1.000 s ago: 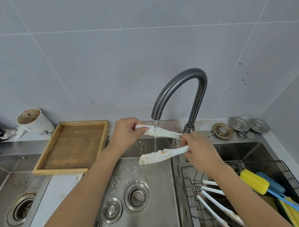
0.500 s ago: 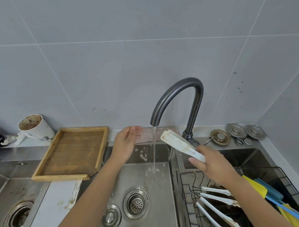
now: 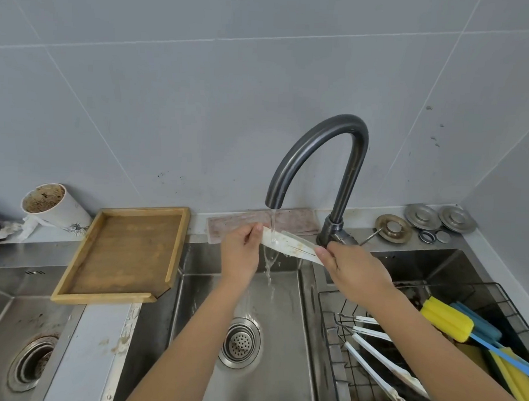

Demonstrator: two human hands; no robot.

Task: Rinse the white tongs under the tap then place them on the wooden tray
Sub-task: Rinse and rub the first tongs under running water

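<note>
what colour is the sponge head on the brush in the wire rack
Yellow: the sponge head on a blue handle, clearest in the head view, lower right.

Two bare forearms reach forward from the bottom of the frame and converge over the sink basin. The left hand (image 3: 241, 254) is raised with its back to the camera, fingers curled around one end of the white tongs (image 3: 288, 245). The right hand (image 3: 349, 266) sits slightly farther right, knuckles up, its thumb and fingers pinching the other end. The wrists are bent slightly inward, the hands apart from each other with the tongs spanning between them.
</note>
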